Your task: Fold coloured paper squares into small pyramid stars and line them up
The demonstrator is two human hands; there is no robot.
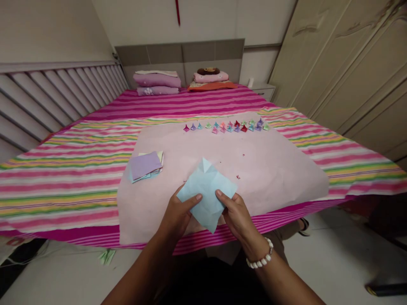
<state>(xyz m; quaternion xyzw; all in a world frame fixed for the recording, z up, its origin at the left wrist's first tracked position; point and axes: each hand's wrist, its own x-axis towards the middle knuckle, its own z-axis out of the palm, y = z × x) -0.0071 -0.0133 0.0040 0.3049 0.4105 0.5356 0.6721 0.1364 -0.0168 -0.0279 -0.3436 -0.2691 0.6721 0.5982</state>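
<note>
A light blue square of origami paper (208,205), creased and turned corner-up, is held between my two hands above the front of a large pale sheet. Its far corner shows a whiter folded flap. My left hand (181,209) grips the left edge, thumb on top and fingers underneath. On the right edge, my right hand (233,212) pinches it the same way, a white bead bracelet on the wrist. To the left lies a stack of coloured paper (146,165) with a purple piece on top. Small folded paper pieces (237,127) in several colours stand in rows farther back.
The pale sheet (286,169) covers part of a bed with a striped bedspread (79,178). Tiny red scraps (238,177) lie on the sheet. Folded bedding (157,82) sits by the headboard. A green crumpled paper (107,256) is on the floor.
</note>
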